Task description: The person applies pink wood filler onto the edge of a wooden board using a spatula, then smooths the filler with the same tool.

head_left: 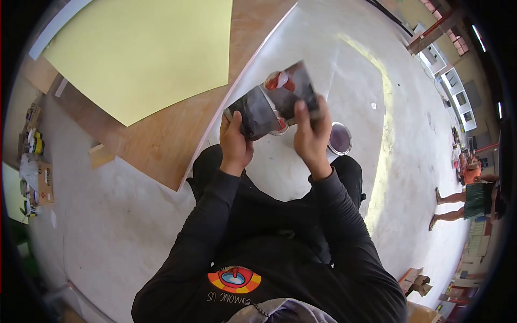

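Note:
My left hand [235,144] is closed on a flat dark grey plate [257,116], its thumb along the near edge. In my right hand [313,137] is a second dark grey plate [300,81], with the thumb pressed over its face. Whitish and bright red paste [279,81] sits on the upper left edge of that second plate. The two plates meet or overlap at their inner edges; which one is in front is hard to tell. More red paste [281,125] shows just below them, on something partly hidden. Near my right knee stands an open round can [340,138] with greyish-purple contents.
A wooden board [161,145] carrying a large yellow sheet [156,48] lies at front left. Boxes and containers [40,177] line the far left. Another person [474,199] stands on the right, near white cabinets [458,99]. A yellow strip [386,118] crosses the pale floor.

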Action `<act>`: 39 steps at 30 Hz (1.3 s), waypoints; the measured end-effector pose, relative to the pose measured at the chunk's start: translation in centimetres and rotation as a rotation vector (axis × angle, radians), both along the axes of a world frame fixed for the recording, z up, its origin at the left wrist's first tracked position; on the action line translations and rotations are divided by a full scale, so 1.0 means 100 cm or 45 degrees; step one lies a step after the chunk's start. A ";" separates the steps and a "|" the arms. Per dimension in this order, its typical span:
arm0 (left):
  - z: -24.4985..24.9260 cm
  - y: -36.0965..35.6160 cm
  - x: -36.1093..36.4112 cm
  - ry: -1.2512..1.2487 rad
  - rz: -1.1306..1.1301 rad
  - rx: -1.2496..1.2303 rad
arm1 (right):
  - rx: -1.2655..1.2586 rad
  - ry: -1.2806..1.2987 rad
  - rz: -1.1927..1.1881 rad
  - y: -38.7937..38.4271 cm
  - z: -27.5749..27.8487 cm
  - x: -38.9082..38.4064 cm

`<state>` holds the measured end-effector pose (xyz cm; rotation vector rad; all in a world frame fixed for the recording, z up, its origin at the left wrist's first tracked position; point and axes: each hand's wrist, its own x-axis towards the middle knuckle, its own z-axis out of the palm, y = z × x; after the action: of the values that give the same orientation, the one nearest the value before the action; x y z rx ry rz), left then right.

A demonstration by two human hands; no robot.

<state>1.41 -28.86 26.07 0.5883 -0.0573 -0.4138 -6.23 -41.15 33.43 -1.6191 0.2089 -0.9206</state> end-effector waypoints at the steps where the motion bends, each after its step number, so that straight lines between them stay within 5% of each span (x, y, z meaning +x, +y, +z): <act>1: 0.004 0.003 0.002 0.001 0.010 -0.013 | -0.509 -0.012 -0.007 0.004 0.001 -0.001; 3: 0.013 0.006 0.002 0.150 -0.129 -0.121 | -0.985 -0.092 0.078 0.008 0.004 -0.003; 8: -0.002 -0.003 0.008 -0.008 -0.006 -0.192 | -1.324 0.147 0.028 0.022 -0.010 -0.005; 15: 0.010 -0.004 0.008 0.039 -0.045 -0.261 | -1.315 -0.066 -0.078 0.020 -0.008 0.001; 30: -0.005 -0.004 0.019 0.065 0.023 -0.300 | -1.191 0.821 -0.115 0.015 -0.005 -0.009; 32: -0.001 0.002 0.024 0.013 0.011 -0.342 | -1.364 1.127 0.178 -0.003 -0.017 -0.016; 39: -0.054 0.031 0.051 -0.156 0.057 0.023 | -1.283 1.001 0.262 -0.041 -0.008 0.029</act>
<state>6.53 -25.76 20.71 0.6309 -0.1573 -0.3353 -3.30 -45.29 32.62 -2.8339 0.1035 -0.1331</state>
